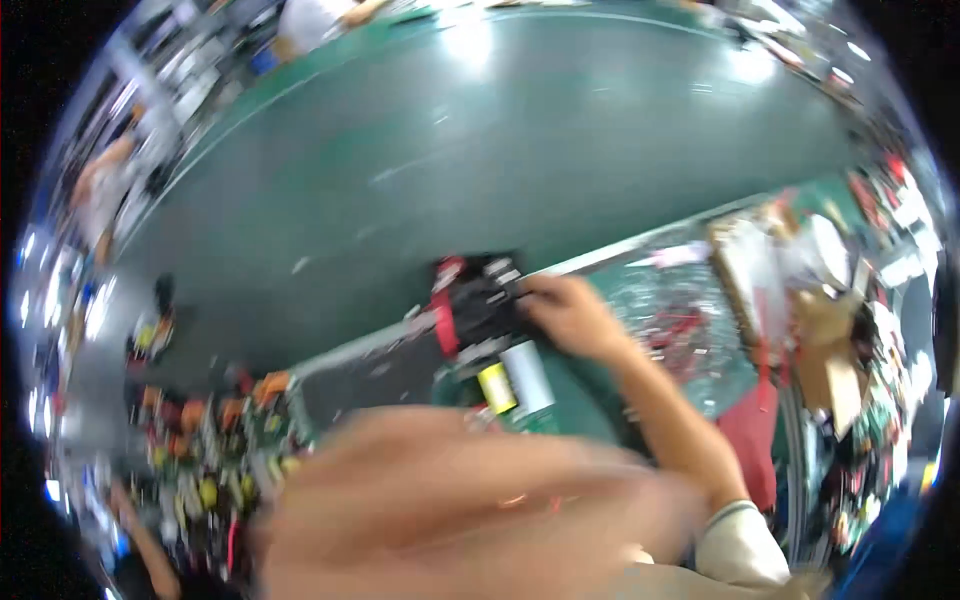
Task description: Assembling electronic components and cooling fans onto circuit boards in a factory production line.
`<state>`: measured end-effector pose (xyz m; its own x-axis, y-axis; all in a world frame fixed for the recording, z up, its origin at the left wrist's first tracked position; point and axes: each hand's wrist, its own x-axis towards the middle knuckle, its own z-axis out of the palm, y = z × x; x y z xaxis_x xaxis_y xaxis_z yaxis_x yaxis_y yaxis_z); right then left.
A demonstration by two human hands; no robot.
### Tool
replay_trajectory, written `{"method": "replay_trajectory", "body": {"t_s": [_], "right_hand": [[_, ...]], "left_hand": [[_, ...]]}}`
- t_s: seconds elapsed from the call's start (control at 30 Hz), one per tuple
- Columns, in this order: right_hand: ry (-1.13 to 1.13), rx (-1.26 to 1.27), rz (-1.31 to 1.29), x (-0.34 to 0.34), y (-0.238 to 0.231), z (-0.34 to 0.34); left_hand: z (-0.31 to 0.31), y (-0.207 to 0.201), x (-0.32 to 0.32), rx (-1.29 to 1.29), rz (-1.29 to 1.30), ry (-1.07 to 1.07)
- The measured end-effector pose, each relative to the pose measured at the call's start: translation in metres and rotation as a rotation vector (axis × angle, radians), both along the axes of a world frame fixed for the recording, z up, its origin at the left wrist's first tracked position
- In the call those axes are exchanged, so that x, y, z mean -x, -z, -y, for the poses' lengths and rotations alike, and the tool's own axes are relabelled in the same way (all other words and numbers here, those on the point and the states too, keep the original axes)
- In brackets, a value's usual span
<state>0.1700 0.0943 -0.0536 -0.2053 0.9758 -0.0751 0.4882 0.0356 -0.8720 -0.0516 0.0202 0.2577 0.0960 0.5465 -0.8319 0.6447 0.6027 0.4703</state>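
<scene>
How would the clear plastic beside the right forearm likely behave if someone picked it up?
The clear plastic looks thin and crinkled, so it is probably floppy and light. Its bright glints suggest a smooth, perhaps slippery surface. Red pieces show in or under it, so they might shift too.

A glossy dark green-grey floor (600, 130), streaked with bright glare, spreads beyond a green bench with a pale edge (622, 248); toward the right lie crinkled clear plastic bags (650, 295) with red showing through, a piece of brown cardboard (825, 365) and a flat red sheet (750, 440). Blurred orange-topped items (272, 387) crowd the left; a person in pale clothing (312, 22) shows at the upper left.
</scene>
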Motion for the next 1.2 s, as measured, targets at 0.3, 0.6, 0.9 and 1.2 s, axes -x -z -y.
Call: {"method": "replay_trajectory", "body": {"t_s": [0.3, 0.6, 0.9, 1.2], "right_hand": [[0.055, 0.127, -0.214, -0.02, -0.009, 0.007], [0.019, 0.133, -0.267, -0.021, -0.013, 0.004], [0.025, -0.085, -0.156, -0.007, -0.005, 0.012], [0.005, -0.062, -0.068, -0.035, -0.023, 0.007]], "left_hand": [[0.043, 0.008, 0.034, -0.262, -0.31, -0.303], [0.044, 0.048, 0.036, -0.736, -0.343, -0.16], [0.009, 0.094, 0.007, -1.298, -0.225, -0.076], [-0.049, 0.141, -0.03, -1.552, -0.115, 0.226]]}}
